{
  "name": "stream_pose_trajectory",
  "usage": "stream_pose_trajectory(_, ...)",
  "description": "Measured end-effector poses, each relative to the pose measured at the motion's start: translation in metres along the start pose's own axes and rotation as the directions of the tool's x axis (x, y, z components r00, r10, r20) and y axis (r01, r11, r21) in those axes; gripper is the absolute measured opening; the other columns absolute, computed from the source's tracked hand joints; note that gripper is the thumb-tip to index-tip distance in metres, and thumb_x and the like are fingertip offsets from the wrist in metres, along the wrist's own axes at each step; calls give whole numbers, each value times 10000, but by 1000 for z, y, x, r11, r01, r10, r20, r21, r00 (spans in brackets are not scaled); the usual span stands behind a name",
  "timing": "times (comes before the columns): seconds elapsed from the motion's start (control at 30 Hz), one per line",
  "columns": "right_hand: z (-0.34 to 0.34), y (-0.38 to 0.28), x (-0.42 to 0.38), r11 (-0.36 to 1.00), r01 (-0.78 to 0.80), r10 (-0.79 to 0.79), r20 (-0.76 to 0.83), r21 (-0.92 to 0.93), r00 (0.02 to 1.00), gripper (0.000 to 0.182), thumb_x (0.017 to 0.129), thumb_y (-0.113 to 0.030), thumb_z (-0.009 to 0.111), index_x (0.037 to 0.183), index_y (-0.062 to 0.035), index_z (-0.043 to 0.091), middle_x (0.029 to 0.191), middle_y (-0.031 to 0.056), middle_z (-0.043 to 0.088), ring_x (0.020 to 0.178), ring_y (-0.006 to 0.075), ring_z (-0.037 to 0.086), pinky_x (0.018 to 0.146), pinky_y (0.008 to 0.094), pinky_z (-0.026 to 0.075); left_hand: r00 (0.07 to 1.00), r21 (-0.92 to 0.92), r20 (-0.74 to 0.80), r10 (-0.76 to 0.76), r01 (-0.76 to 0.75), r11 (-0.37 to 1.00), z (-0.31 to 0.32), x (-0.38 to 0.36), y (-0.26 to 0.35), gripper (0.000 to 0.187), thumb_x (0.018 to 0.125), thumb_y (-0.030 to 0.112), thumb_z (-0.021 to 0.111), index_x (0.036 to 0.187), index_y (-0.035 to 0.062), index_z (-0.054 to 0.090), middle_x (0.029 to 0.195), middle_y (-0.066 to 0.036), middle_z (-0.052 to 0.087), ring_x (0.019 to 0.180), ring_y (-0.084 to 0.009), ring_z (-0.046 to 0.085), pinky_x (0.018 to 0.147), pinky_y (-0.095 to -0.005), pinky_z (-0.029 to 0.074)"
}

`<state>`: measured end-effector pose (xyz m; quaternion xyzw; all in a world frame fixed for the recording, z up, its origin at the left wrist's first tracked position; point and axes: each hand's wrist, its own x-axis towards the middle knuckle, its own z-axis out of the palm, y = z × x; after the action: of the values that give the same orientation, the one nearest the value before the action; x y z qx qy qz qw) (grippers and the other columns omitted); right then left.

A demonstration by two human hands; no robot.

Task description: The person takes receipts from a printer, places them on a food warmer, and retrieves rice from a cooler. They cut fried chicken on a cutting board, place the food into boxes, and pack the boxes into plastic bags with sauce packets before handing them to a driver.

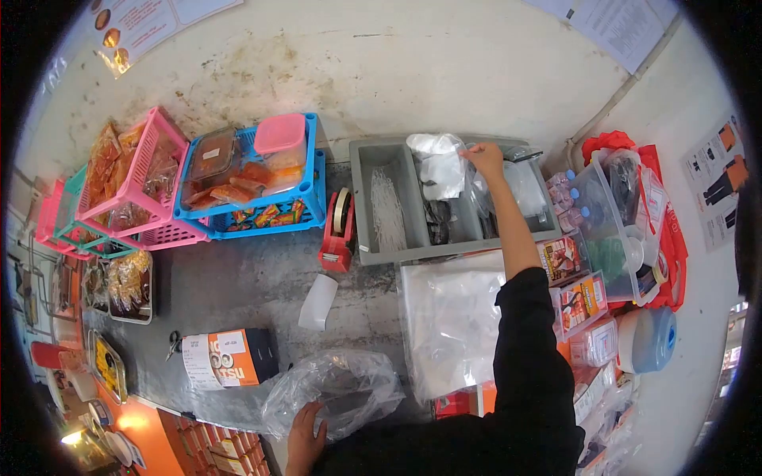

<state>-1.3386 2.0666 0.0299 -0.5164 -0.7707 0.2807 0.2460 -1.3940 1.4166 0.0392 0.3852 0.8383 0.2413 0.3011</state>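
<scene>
My right hand [484, 159] reaches into the grey divided tray [381, 255], its fingers pinched at the edge of clear plastic beside a white packet [440, 166]; what exactly they grip is too small to tell. My left hand [305, 436] rests at the near edge of the counter against an open clear plastic bag [341, 389], fingers spread. Left of the bag lies a black and orange box [238, 358] with a white label. A stack of flat clear bags [448, 317] lies under my right forearm.
A red tape dispenser [337, 238] and a paper slip [318, 302] are mid-counter. Scissors [174, 343] lie left of the box. Blue baskets [313, 190] and pink baskets [163, 210] stand at the back left. A clear bin [607, 230] is on the right.
</scene>
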Motion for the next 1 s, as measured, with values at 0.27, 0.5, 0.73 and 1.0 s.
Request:
stream_pose_trajectory(0.27, -72, -99, -167, 829, 559, -437, -629, -5, 643, 144, 811, -155, 629, 906, -54, 592, 840, 42, 577, 765, 157, 543, 703, 311, 451, 746, 223, -498, 442, -383, 896, 0, -22, -20, 214, 645, -100, 553, 749, 71, 627, 859, -106, 632, 880, -307, 603, 748, -394, 483)
stream_pose_trajectory(0.5, 45, -112, -478, 753, 540, -650, 549, 376, 525, 196, 816, -123, 492, 988, -52, 554, 1001, 125, 584, 950, 247, 550, 860, 422, 418, 631, 273, -635, 446, -357, 893, -43, -31, -62, 217, 637, -92, 554, 669, 104, 641, 915, -73, 624, 947, -306, 580, 802, -397, 464)
stream_pose_trajectory(0.73, 52, -165, -460, 891, 361, -383, 883, 276, 270, 227, 773, -53, 528, 989, -35, 599, 1074, 83, 570, 990, 233, 559, 804, 329, 464, 531, -104, -847, -13, -141, 984, -139, 0, -116, 329, 784, 49, 560, 1111, 58, 523, 1240, -139, 460, 1215, -300, 371, 987, -421, 294)
stream_pose_trajectory(1.0, 218, -240, -440, 282, -915, -107, 957, 289, 269, 451, 881, -373, 510, 1212, -75, 441, 1142, 65, 549, 1032, 194, 546, 874, 352, 447, 958, -778, 130, -257, 259, 572, -177, 84, -192, 609, 844, 396, 473, 1230, -71, 417, 1175, -178, 519, 1110, -222, 489, 906, -291, 381)
